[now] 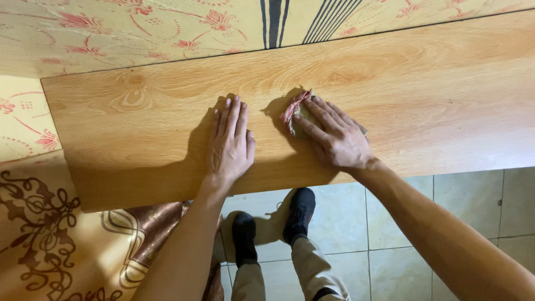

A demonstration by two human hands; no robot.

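**Two hands on a wood-grain plank, one pressing a cloth**

A long plank of light oak-look laminate runs across the view from about 9 o'clock to 3 o'clock, its near edge overhanging a pale tiled floor.

The left hand lies flat on the plank just left of centre, palm down, fingers straight and close together pointing to 12 o'clock, thumb tucked at the side. It grips nothing; it only rests on the wood.

The right hand sits just to the 3 o'clock side of it, near but apart. Its fingers are spread and slightly bent, pressing down on a small crumpled rag, greyish with a red-and-white edge. The rag lies on the plank at the fingertips, poking out at the 11 o'clock side of the hand; it is pinned under the fingers rather than enclosed in a fist.

Under the plank, at 9 and 12 o'clock, spreads a cream fabric with red floral print. At 6 o'clock the person's two dark shoes stand on the tiles.
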